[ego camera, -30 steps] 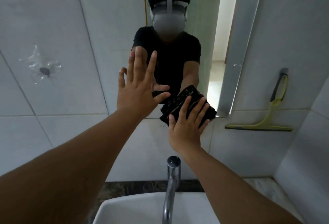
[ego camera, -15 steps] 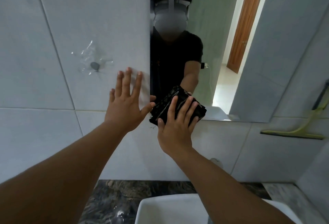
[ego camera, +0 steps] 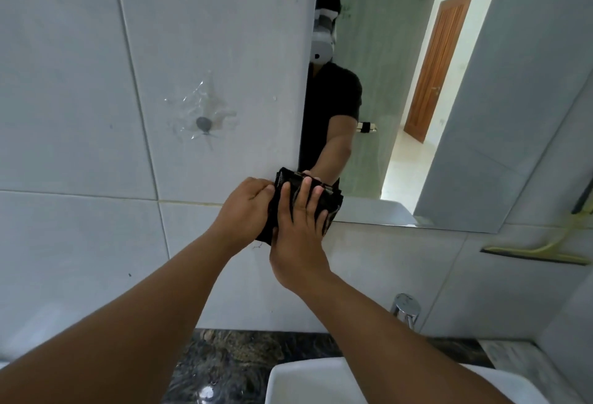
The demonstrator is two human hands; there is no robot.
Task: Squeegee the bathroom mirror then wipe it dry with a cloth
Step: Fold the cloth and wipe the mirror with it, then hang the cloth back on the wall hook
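A folded black cloth (ego camera: 329, 203) is pressed against the lower left corner of the bathroom mirror (ego camera: 449, 115). My right hand (ego camera: 296, 227) lies flat over the cloth with fingers spread and straight. My left hand (ego camera: 247, 208) is at the cloth's left edge with fingers curled onto it. The yellow-green squeegee (ego camera: 545, 251) hangs on the tiled wall at the right, below the mirror, away from both hands.
A white basin (ego camera: 321, 381) and chrome tap (ego camera: 406, 309) sit below on a dark marble counter (ego camera: 231, 362). A stick-on hook (ego camera: 202, 123) is on the left wall tile. The mirror reflects a person and a wooden door.
The view shifted left. My left hand left the wall tile, where it lay flat, and closed on the cloth's left edge. My right hand stayed pressing the cloth at the mirror's corner.
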